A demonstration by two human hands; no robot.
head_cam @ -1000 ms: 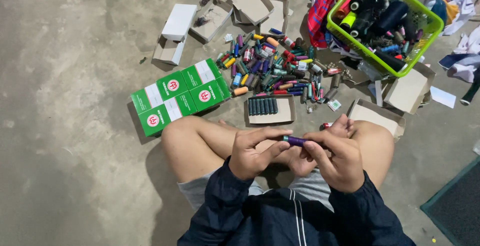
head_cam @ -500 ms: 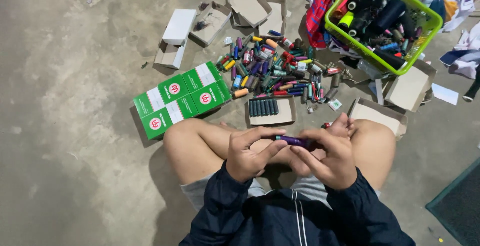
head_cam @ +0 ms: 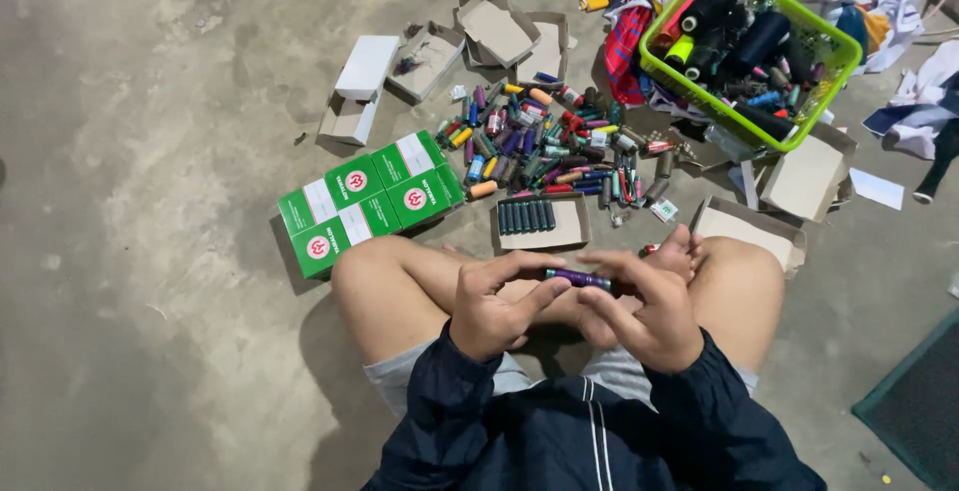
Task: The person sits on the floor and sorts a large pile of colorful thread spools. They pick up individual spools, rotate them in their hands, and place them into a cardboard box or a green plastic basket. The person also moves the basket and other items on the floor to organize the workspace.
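I sit cross-legged on a concrete floor. A row of small purple thread spools (head_cam: 577,278) is pinched between both hands above my lap. My left hand (head_cam: 494,306) grips the row's left end with thumb and fingers. My right hand (head_cam: 649,311) holds the right end, fingers curled over it. Just beyond my knees lies an open cardboard box (head_cam: 559,234) with a row of dark blue spools (head_cam: 526,215) in it. Past that box spreads a heap of many-coloured small spools (head_cam: 559,146).
Four green boxes (head_cam: 370,199) lie side by side to the left of the heap. Several open empty cardboard boxes (head_cam: 499,29) are scattered behind and to the right (head_cam: 809,176). A lime green basket (head_cam: 744,46) of large thread cones stands at back right, amid cloth scraps.
The view has shifted slightly. My hands stay together on the purple spools, with the fingers adjusting their grip a little.
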